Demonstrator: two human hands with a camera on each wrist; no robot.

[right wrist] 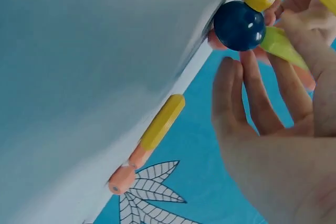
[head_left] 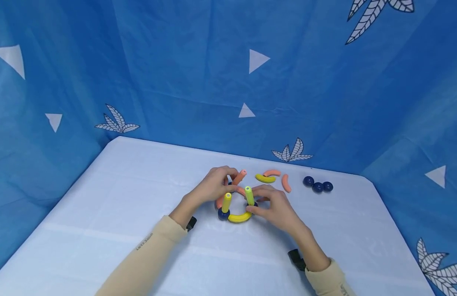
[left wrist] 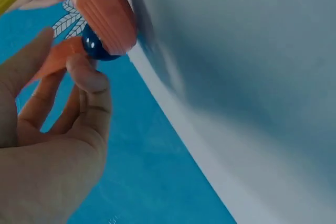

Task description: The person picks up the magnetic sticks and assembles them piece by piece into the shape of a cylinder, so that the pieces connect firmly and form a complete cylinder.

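A ring of curved rods and dark blue balls lies on the table in the head view. A yellow curved rod forms its front, beside a blue ball bearing an upright yellow rod. My left hand pinches an orange rod standing at the back left; the left wrist view shows it by a blue ball. On the right side, my right hand holds a yellow-green rod between thumb and fingers, above a blue ball.
Behind the ring lie a loose yellow curved rod and two orange curved rods, one touching it and one apart. Three blue balls sit farther right on the white table. A blue curtain hangs around the table.
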